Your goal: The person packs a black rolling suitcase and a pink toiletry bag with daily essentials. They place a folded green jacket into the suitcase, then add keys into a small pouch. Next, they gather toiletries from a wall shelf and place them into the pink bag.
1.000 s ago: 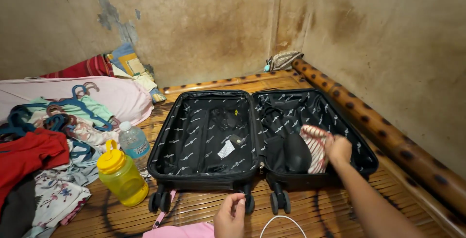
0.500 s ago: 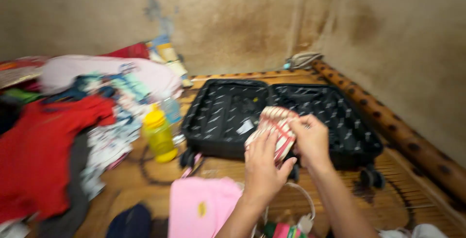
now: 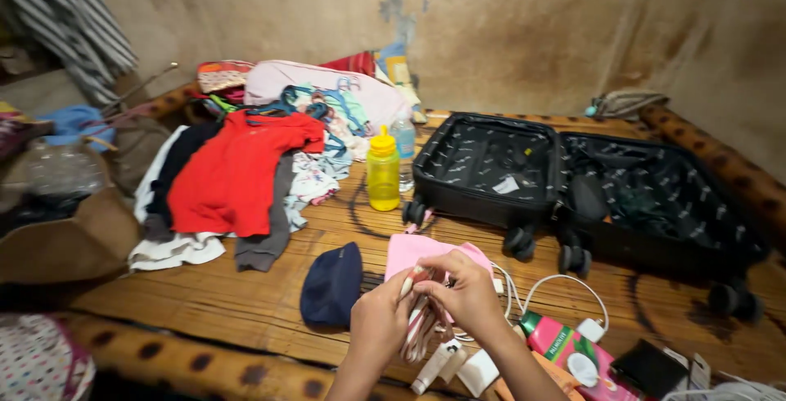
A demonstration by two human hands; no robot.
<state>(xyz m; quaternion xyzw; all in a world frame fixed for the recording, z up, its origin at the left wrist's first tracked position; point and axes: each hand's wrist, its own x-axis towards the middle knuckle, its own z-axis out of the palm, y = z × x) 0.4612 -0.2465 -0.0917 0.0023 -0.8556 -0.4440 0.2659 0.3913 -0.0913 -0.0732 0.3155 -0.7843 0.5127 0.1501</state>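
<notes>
Both hands meet low in the middle of the view, the left hand (image 3: 378,319) and the right hand (image 3: 467,295) closed together on a striped red-and-white cloth (image 3: 422,329) that hangs bunched between the fingers; what kind of garment it is I cannot tell, since the hands hide most of it. They hold it just above a bamboo slat bed (image 3: 246,295), which carries everything else.

An open black suitcase (image 3: 573,180) lies flat on the right, both halves showing a patterned lining, its wheels turned toward the person. A heap of clothes (image 3: 237,164) spreads over the left, with a red shirt (image 3: 233,176) on top and a pink pillow (image 3: 319,82) behind it by the wall. A folded pink cloth (image 3: 409,250) lies just past the hands, a dark blue pouch (image 3: 332,282) beside it on the left. A yellow bottle (image 3: 382,170) stands upright between the clothes and the suitcase, a clear water bottle (image 3: 404,143) right behind it. A white charging cable (image 3: 540,286) loops to the right of the hands, near a pink packet (image 3: 565,348) and a black wallet (image 3: 651,366).
</notes>
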